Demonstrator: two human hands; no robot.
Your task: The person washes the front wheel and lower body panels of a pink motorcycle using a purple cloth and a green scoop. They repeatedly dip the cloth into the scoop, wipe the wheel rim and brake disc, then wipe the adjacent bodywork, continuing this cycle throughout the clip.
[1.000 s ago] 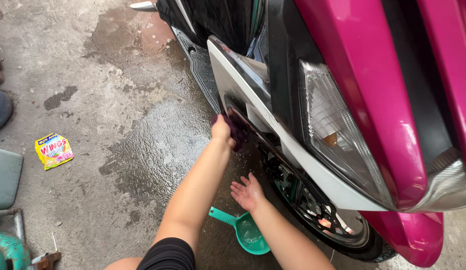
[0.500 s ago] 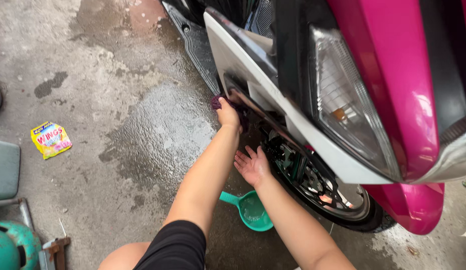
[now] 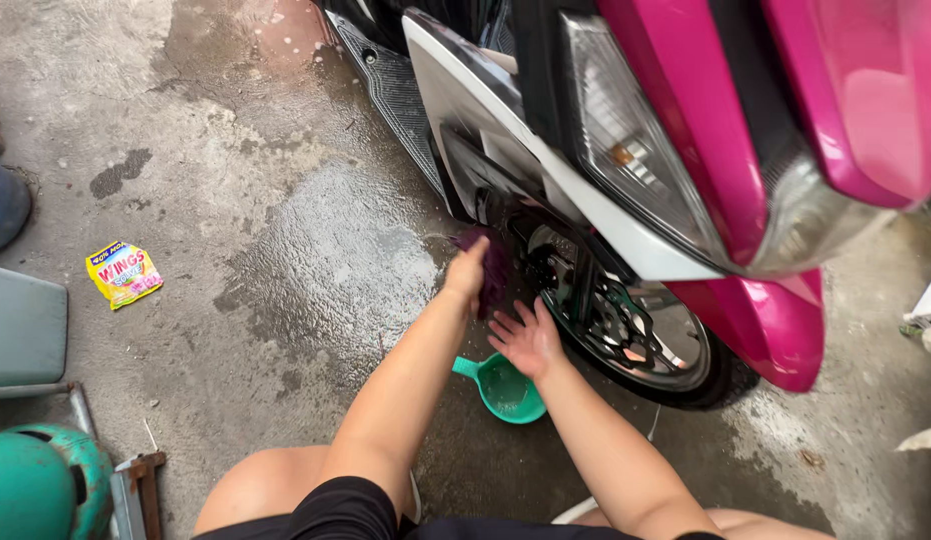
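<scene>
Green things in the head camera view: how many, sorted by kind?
Green scoop: 1
Green cylinder tank: 1
Grey-green flat panel: 1
Total: 3

One scooter (image 3: 685,120), one green dipper (image 3: 505,388), one sachet (image 3: 123,273), two hands.

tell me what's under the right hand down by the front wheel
Below the open right hand a green dipper stands on the wet concrete floor, with what looks like foamy water inside. The wrist hides part of its rim, so its far side cannot be seen.
</scene>
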